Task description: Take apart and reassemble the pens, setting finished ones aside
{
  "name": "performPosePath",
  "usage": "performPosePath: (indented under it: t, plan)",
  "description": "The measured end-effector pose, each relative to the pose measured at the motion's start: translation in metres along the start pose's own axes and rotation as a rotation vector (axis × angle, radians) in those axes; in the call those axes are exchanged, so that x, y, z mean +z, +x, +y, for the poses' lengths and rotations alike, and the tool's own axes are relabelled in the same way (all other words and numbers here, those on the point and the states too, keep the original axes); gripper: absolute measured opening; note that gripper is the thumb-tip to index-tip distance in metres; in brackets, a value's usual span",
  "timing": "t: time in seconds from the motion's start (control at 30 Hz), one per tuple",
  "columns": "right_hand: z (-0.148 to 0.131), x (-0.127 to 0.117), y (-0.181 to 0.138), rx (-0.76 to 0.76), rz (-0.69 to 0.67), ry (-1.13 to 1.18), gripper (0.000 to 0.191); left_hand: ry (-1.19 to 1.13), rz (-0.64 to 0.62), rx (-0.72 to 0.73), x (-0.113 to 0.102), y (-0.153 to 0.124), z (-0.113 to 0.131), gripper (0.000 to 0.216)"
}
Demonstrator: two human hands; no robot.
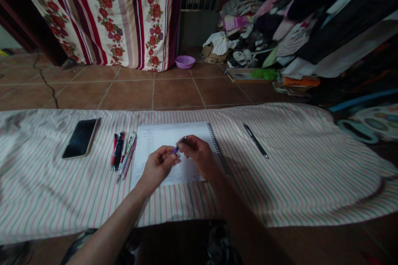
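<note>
Both hands meet over a spiral notebook [161,134] that lies open on a striped cloth. My left hand [158,165] and my right hand [199,155] pinch the two ends of a small purple pen [178,146] between their fingertips, just above the page. A bunch of several pens [122,153] lies left of the notebook. One black pen [255,140] lies alone to the right.
A black phone [80,138] lies face up at the left on the striped cloth [295,174]. Beyond it is brown tiled floor, a purple bowl [185,61], a flowered hanging cloth [108,12] and a heap of clothes [264,20] at the back right.
</note>
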State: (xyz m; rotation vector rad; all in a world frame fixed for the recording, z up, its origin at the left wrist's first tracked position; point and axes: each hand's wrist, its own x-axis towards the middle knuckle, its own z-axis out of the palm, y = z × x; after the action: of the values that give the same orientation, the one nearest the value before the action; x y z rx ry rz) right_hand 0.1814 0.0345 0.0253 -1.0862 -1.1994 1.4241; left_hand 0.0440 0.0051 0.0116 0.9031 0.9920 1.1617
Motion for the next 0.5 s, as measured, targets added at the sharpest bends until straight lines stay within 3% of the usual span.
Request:
performPosePath:
  t: [0.2,0.5]
  plan:
    - [-0.0008,-0.0043,-0.0021,-0.010,-0.091,0.025,0.036,0.009,-0.022,0.016,-0.0017,0.0000,0.0026,0.024]
    - [-0.0038,-0.0021,-0.0031,-0.048,-0.097,0.003,0.031,0.010,-0.022,-0.007,-0.0008,-0.0014,0.0041,0.023]
